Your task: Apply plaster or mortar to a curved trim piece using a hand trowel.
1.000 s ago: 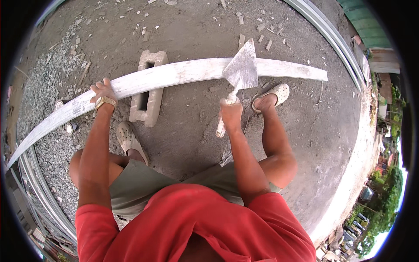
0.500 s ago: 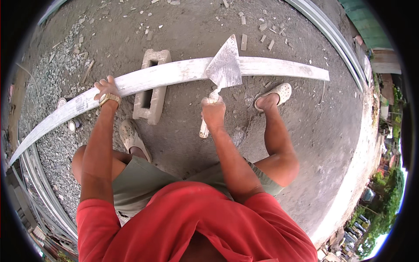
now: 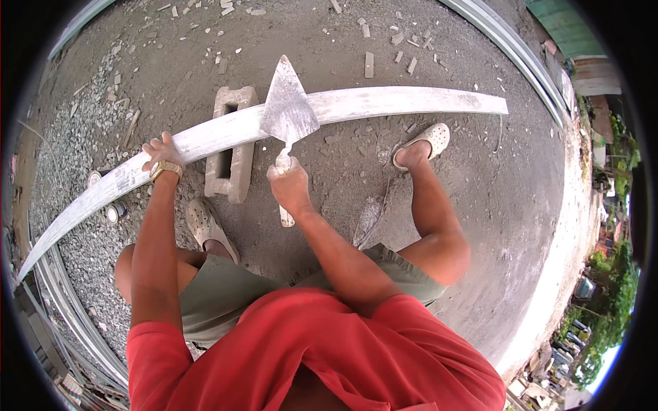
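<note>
A long whitish bar (image 3: 384, 103), smeared and scuffed, crosses in front of me from left to right and looks curved in this lens. It passes over a grey hollow concrete block (image 3: 236, 175). My left hand (image 3: 163, 155), with a watch at the wrist, is closed on the bar left of the block, fingers over its far edge. In my right hand (image 3: 289, 186) is a pointed trowel (image 3: 289, 108), gripped by its pale-caked handle. The trowel's blade lies across the bar just right of the block, tip pointing away from me. Whether blade and bar touch, I cannot tell.
Two small cans (image 3: 116, 211) stand beside the bar on the left, near gravel (image 3: 86, 274). Beyond the bar, broken chips (image 3: 369, 65) litter the ground. Long metal lengths (image 3: 507, 48) lie at the far right, others at the lower left. My clogs flank the work.
My right hand has moved left with the trowel, carrying its blade along the bar toward the block. The left hand keeps its hold on the bar.
</note>
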`<state>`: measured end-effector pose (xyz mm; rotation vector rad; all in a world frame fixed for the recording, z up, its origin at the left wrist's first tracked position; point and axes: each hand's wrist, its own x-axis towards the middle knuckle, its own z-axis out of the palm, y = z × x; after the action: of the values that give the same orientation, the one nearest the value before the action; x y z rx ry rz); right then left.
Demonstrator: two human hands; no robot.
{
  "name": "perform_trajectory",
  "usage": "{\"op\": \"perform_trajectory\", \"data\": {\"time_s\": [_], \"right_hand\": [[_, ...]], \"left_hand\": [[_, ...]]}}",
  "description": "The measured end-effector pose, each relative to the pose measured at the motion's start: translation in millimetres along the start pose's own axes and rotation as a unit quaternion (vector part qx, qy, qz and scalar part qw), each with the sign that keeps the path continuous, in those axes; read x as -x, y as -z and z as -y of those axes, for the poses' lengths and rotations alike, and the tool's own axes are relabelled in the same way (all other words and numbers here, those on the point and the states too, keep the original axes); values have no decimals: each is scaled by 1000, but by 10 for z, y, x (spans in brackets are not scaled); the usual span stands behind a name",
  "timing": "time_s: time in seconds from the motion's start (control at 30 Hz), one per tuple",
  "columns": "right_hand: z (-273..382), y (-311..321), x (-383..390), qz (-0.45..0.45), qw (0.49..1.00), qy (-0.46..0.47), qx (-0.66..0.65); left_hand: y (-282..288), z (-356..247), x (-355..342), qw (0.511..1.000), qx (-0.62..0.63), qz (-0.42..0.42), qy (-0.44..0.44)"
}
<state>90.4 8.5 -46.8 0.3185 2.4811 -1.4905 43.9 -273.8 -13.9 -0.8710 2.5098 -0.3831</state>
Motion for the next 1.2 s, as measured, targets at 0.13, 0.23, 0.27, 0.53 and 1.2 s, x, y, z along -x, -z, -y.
{"op": "perform_trajectory", "data": {"time_s": [0.13, 0.23, 0.27, 0.53, 1.2], "right_hand": [[-294, 501, -297, -44, 998, 41, -12], [-655, 1351, -817, -72, 978, -72, -180], [-767, 1632, -1021, -119, 977, -56, -167], [-707, 2227, -1355, -121, 893, -127, -414], [-965, 3414, -2352, -216, 921, -189, -265]], "left_hand": [[28, 28, 53, 1000, -5, -8, -19], [10, 22, 43, 1000, -14, -9, -22], [4, 18, 33, 1000, -10, -5, -20], [-4, -8, 16, 1000, -12, -13, -5], [-136, 1, -103, 1000, -17, -16, 7]]}}
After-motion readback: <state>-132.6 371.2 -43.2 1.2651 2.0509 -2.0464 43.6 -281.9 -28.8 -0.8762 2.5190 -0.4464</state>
